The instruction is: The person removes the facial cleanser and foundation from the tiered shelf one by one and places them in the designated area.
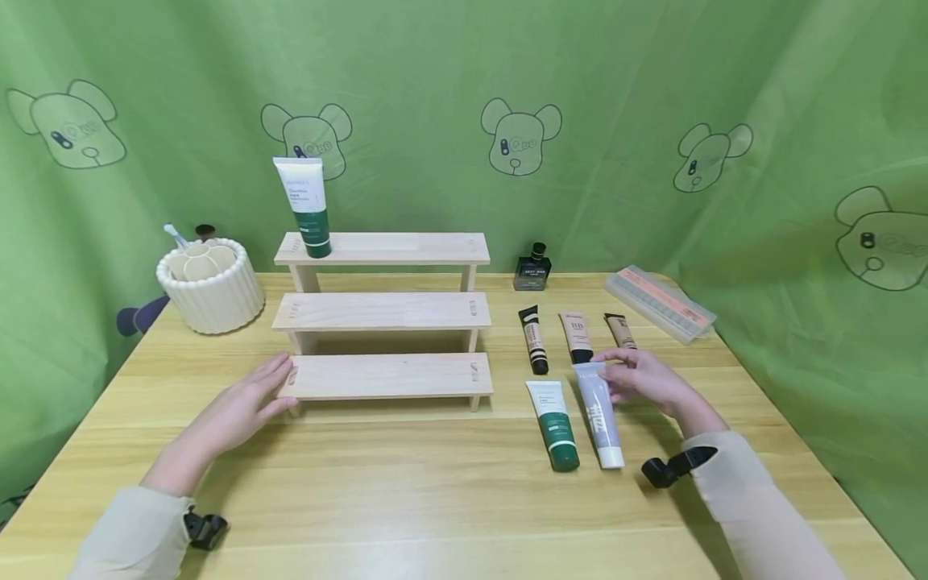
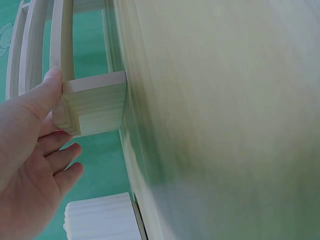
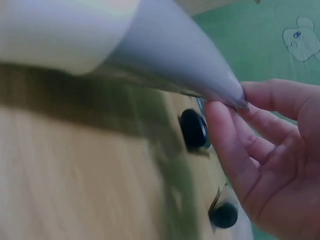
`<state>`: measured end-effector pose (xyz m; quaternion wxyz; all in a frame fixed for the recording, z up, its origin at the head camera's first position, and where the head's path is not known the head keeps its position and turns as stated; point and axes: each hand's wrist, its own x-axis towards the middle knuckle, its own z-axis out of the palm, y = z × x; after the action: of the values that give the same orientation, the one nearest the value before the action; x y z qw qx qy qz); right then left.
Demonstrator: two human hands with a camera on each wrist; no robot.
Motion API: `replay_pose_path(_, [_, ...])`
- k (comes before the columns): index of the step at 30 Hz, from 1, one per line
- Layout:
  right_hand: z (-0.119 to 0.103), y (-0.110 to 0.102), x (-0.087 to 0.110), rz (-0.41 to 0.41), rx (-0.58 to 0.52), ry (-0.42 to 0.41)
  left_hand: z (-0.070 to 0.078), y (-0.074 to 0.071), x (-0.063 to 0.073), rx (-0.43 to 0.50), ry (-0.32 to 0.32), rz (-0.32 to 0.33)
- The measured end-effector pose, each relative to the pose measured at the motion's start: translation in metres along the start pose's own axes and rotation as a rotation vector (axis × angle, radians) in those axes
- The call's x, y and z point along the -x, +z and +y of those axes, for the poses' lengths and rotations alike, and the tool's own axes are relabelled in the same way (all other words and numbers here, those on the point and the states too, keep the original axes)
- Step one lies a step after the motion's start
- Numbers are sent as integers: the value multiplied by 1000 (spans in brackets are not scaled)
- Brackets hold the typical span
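My right hand (image 1: 641, 377) pinches the flat crimped end of a lavender tube with a white cap (image 1: 598, 415); in the right wrist view the tube (image 3: 175, 50) is held above the table over its own shadow. To its left lies a white-and-green tube (image 1: 553, 423). My left hand (image 1: 242, 405) holds the left end of the lowest step of a three-step wooden shelf (image 1: 387, 376), the thumb (image 2: 52, 76) on the front edge and other fingers around the board's end. Another white-and-green tube (image 1: 308, 207) stands cap-down on the shelf's top step, at the left.
Beyond the lavender tube lie a black-and-beige tube (image 1: 534, 340), a pink tube (image 1: 576, 334) and a small brown tube (image 1: 619, 330). A dark bottle (image 1: 532, 268) and a clear flat case (image 1: 660, 302) stand behind them. Left of the shelf is a white ribbed pot (image 1: 217, 298).
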<state>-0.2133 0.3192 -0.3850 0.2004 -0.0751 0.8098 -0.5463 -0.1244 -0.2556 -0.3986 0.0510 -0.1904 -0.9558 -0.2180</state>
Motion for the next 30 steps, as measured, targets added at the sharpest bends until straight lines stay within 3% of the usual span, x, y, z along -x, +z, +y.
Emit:
replay_pose_path(14, [18,-7,-3,-73,-12,117,0,0,0,3,1,-4])
replay_pose_path(30, [20,-9,-9,-14,83,178,1,-1,1,6,0,-4])
